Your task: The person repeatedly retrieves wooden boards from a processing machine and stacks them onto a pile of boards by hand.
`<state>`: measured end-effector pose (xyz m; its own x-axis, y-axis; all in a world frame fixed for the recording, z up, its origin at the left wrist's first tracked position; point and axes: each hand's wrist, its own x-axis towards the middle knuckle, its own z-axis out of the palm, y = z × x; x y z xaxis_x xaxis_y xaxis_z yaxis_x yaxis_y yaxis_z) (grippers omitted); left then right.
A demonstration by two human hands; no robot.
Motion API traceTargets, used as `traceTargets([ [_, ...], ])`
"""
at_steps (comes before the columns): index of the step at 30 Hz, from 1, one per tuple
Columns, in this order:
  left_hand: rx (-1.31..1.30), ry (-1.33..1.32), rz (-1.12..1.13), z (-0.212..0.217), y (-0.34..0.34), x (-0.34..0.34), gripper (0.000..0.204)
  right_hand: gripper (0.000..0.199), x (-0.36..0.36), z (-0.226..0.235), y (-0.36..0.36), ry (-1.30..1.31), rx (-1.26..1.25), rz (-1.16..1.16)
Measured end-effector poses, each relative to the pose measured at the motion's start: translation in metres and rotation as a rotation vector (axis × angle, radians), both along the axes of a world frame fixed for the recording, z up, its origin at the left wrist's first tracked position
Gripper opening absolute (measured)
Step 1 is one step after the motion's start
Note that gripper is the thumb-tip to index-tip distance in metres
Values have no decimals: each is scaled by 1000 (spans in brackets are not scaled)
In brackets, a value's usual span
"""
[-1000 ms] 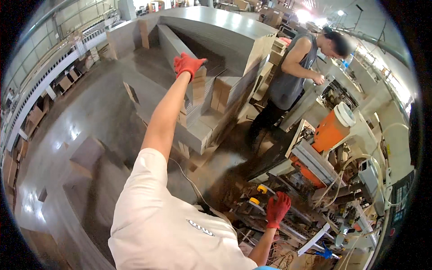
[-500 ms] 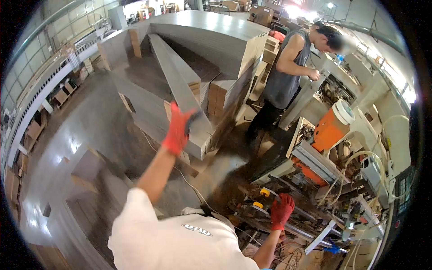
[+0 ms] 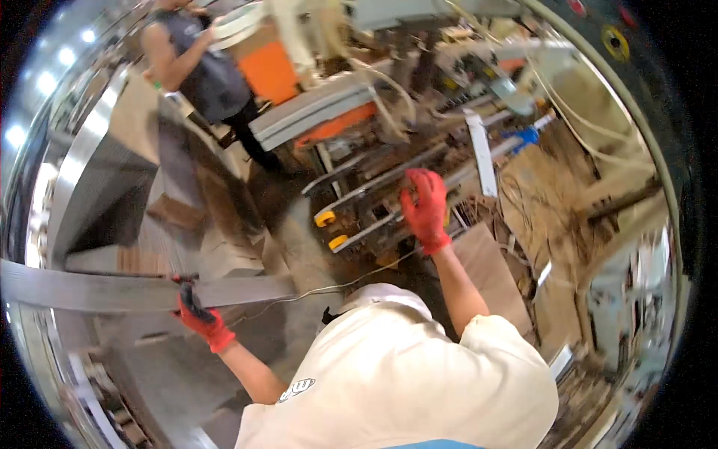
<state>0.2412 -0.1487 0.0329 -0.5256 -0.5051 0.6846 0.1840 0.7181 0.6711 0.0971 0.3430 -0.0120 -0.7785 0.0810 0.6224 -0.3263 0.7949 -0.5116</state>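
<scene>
Swung round since half a second ago, the long, flat grey board (image 3: 97, 289) has left its slant among the stacked pieces and now crosses the left of the view, from the rim nearly to the middle; the left hand (image 3: 197, 311), in a red knit glove with a dark palm, pinches it nearer its right end, dark fingertips at the far edge, red cuff below the near one. Just beyond the board's far edge rises the tall stack of grey-faced boards with tan ends (image 3: 138, 123). The right hand (image 3: 427, 212), in a matching red glove, has its fingers half curled and a little spread above the dusty grey metal rails (image 3: 378, 182); whether it touches them I cannot tell. Two round yellow rollers (image 3: 324, 219) sit at the rails' near left ends, and a flat white bar (image 3: 481, 153) lies toward their right end, beside a bright blue fitting (image 3: 526, 137). A thin pale cable (image 3: 321, 292) trails between the hands. Farther out, past the rails' far left corner, an orange bucket with a white rim (image 3: 267, 69) stands beside a co-worker in a grey sleeveless top (image 3: 217, 90)
</scene>
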Motion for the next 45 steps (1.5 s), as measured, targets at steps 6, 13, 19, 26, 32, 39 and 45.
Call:
traceTargets([
  [6,-43,-246,-257,35,73,-39,47,54,25,9,116,29,260,-693],
  [13,-823,-565,-292,-2,117,-100,57,50,-6,-40,217,-519,-679,-71],
  [19,-816,-728,-333,-38,112,-151,57,36,32,-20,205,-652,-1260,187],
  [26,-773,-739,-270,-59,114,-194,57,51,73,-11,183,-502,-1324,468],
  [32,-722,-821,-225,-51,120,-220,54,66,49,17,168,-540,-253,8],
  [39,-713,-851,-219,-65,101,-227,59,71,9,25,160,-680,98,7],
  [45,-729,-905,-178,-58,111,-230,59,68,-11,37,167,-697,165,82],
])
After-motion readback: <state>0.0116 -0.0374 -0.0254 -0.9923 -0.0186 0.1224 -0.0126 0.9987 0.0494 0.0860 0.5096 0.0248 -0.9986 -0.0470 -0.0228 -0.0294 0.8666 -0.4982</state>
